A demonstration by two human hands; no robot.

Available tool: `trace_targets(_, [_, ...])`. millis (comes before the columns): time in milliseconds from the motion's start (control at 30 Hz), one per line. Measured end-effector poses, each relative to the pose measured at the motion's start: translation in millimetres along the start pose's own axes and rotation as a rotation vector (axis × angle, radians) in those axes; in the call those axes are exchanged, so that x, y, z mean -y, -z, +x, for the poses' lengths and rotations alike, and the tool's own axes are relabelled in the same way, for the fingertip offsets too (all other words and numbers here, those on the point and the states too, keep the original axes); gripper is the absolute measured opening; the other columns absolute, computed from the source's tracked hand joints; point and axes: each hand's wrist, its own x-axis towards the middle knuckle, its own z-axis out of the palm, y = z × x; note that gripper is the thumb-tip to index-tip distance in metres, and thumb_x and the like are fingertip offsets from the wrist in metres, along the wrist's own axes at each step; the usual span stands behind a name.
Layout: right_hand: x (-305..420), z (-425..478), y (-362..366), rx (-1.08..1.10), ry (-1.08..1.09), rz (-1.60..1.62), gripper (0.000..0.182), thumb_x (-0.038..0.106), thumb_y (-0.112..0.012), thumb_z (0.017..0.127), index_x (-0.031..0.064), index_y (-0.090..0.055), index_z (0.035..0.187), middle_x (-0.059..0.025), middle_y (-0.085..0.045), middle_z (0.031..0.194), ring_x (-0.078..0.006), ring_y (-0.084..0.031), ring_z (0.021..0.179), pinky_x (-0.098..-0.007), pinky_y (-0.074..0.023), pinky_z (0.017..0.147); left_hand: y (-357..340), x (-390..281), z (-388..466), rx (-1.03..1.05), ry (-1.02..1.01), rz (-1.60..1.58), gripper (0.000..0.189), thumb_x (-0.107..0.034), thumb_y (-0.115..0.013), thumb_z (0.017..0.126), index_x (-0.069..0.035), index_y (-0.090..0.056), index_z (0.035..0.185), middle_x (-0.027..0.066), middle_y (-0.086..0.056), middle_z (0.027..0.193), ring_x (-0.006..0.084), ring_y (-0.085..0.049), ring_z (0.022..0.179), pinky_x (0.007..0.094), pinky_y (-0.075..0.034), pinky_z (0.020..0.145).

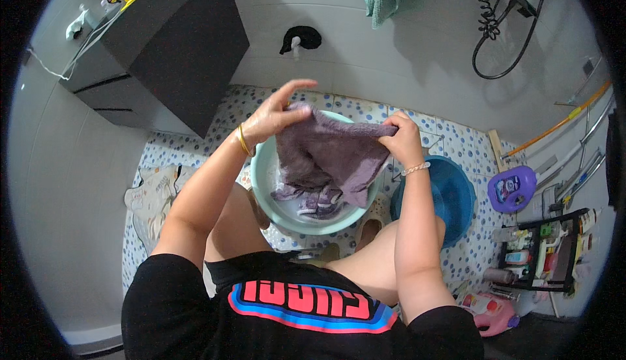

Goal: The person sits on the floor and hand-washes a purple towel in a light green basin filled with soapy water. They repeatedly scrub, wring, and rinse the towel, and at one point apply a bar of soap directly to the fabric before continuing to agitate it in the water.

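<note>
My left hand [279, 115] holds one upper corner of a wet purple-grey towel-like cloth [332, 149], its thumb over the edge and some fingers raised. At the cloth's other upper corner, my right hand [405, 137] is closed on the fabric. The cloth is spread between both hands above a pale green basin [264, 189] on the floor, and its lower part hangs into it. In the basin lie whitish water and more purple fabric with light trim [320, 206]. How far the held cloth joins the fabric below cannot be told.
A blue tub [457, 203] stands at the right of the basin. Beyond it are a purple detergent bottle [511, 189], a black rack of bottles [538, 257] and a pink jug [491, 313]. A dark cabinet [186, 52] stands at the upper left; a light bag [151, 203] lies at the left.
</note>
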Motion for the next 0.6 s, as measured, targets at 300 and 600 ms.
trace_targets(300, [-6,5,-69,-0.226,-0.497,1.193,0.028,0.006,-0.053,0.079,0.0019,-0.044,0.105,-0.0081,-0.054,0.096,-0.0173,-0.051,0.089,-0.0307,-0.0416,0.08,9,88,15,0.162,-0.094,-0.236,0.024,-0.025,-0.063,0.076,-0.002,-0.061,0.081,0.0022,-0.056,0.081,0.0132,-0.051,0.08,0.0273,-0.041,0.072])
trace_targets(600, [72,-24,-148,-0.122,0.46,0.105,0.022,0.024,-0.055,0.08,0.0029,-0.053,0.073,-0.0149,-0.053,0.079,-0.033,-0.054,0.066,-0.0374,-0.0457,0.058,-55,154,33,-0.421,0.226,-0.778,0.025,-0.029,-0.045,0.087,-0.008,-0.048,0.099,0.0077,-0.053,0.091,0.0143,-0.05,0.074,0.0277,-0.045,0.067])
